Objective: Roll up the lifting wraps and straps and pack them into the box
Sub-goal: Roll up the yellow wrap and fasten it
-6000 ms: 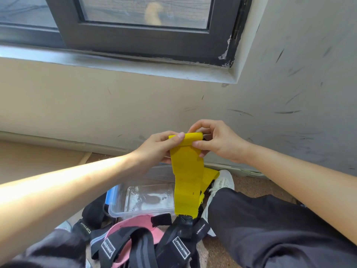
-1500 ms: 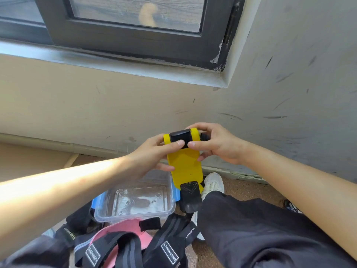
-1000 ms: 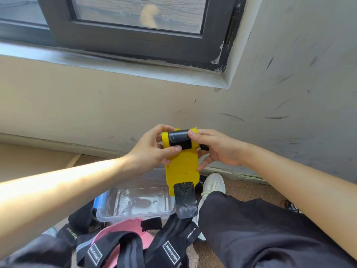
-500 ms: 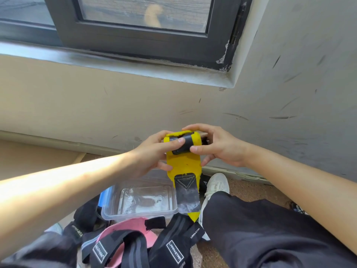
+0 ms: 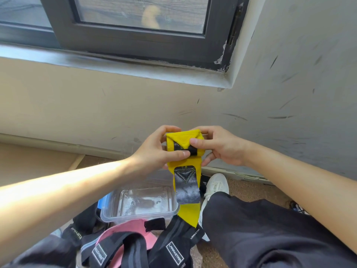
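Wrap: yellow wrap, upper end rolled, held in the air above the box's right edge.
Axis: loose tail hangs straight down, grey patch facing the camera.
Left hand: pinches the roll's left side.
Right hand: pinches its right side.
Box: clear box on the floor, right corner hidden by the tail.
Around: pink wrap and black straps heaped nearer; white shoe right of the tail.

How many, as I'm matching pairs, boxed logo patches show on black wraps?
2. Right patch on the bottom-centre black wrap; left patch on the strap over the pink wrap. More may be hidden.
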A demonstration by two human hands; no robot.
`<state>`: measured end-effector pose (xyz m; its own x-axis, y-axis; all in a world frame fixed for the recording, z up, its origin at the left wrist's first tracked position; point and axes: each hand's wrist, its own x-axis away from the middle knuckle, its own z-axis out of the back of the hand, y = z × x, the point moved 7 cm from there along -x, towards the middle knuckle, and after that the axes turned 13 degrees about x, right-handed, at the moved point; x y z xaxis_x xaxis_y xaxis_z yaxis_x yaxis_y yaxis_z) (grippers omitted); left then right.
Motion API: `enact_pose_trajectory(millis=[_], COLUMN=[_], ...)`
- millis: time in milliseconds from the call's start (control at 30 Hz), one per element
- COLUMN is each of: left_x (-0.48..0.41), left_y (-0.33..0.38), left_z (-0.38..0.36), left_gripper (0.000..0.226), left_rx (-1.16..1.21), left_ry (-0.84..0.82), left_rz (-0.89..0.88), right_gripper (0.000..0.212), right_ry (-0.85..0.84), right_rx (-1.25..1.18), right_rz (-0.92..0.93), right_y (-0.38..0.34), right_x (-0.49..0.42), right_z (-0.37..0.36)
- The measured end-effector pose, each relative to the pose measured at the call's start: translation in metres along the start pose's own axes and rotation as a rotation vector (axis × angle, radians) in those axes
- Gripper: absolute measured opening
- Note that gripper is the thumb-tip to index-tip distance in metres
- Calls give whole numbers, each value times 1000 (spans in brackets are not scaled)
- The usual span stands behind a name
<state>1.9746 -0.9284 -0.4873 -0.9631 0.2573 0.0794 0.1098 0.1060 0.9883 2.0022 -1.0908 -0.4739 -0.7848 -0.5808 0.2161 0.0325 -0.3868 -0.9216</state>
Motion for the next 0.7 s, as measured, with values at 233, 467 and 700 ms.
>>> enact_pose_trajectory(millis=[233,467,700], left_x=[-2,-3,0], left_y=[-1,1,7], left_z=[4,10,9], left_gripper=[59,53,53], left_rx=[-49,-90,12], left_ry=[-99,-61,-34], left_rz=[161,88,-23], right_gripper=[51,48,51], right_ry=[20,28,-72], right_rx=[-5,9,8], right_rz=[28,41,-127], right_y=[0,-5,2], right_x=[-1,-1,4], right_z=[3,2,-6])
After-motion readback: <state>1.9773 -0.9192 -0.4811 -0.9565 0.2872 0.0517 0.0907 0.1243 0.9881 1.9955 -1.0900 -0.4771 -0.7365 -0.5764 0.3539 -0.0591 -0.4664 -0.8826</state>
